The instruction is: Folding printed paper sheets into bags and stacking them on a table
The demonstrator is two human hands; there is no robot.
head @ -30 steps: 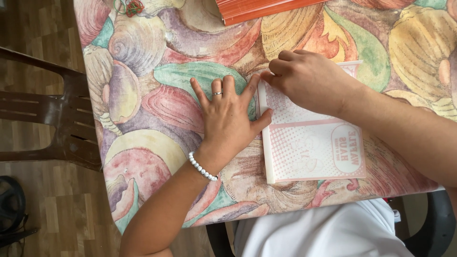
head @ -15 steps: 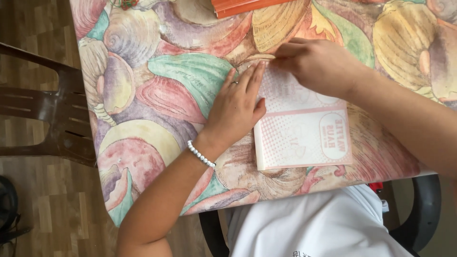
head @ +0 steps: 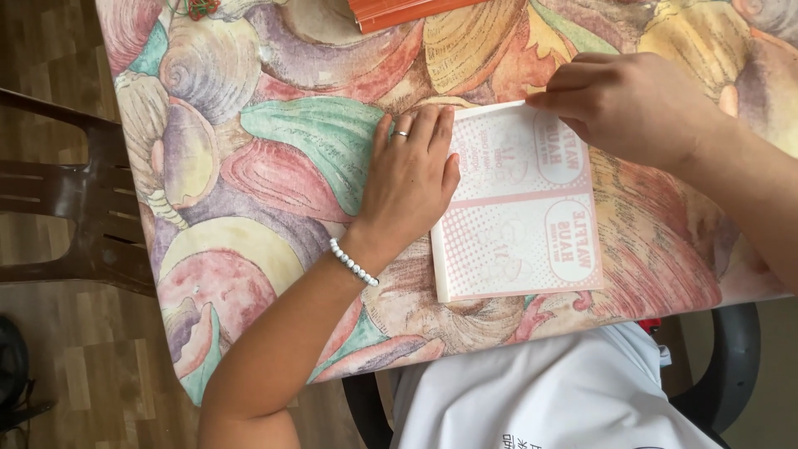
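Head view, looking straight down at a table (head: 274,91) covered in a cloth printed with large shells in pink, green, purple and orange.

Lying flat near the front edge, just before the seated body: a pink-and-white paper sheet (head: 519,212), seemingly a flat printed bag or wrapper. Long axis running away from the body toward the far side of the table. Split by a crosswise line into two matching panels, each with fine pink dotting, a faint line drawing and a rounded pink label patch toward the right side; lettering present, not read out.

Left hand (head: 409,179) pressed palm-down, fingers spread and flat, nothing grasped; fingertips and thumb side resting on the sheet's far left edge, most of the palm on the cloth just beside it. Ring on one finger, white bead bracelet (head: 353,262) at the wrist.

Right hand (head: 632,104) at the sheet's far right corner, fingers curled together and pinching or pressing the far edge; exact grip hidden under the knuckles. Sheet thus lying toward the body from both sets of fingers, with both hands touching the far end and the near panel free.

Elsewhere: orange flat object (head: 407,10) at the far edge, dark brown chair (head: 58,208) at left on wood flooring, white shirt (head: 540,391) below.
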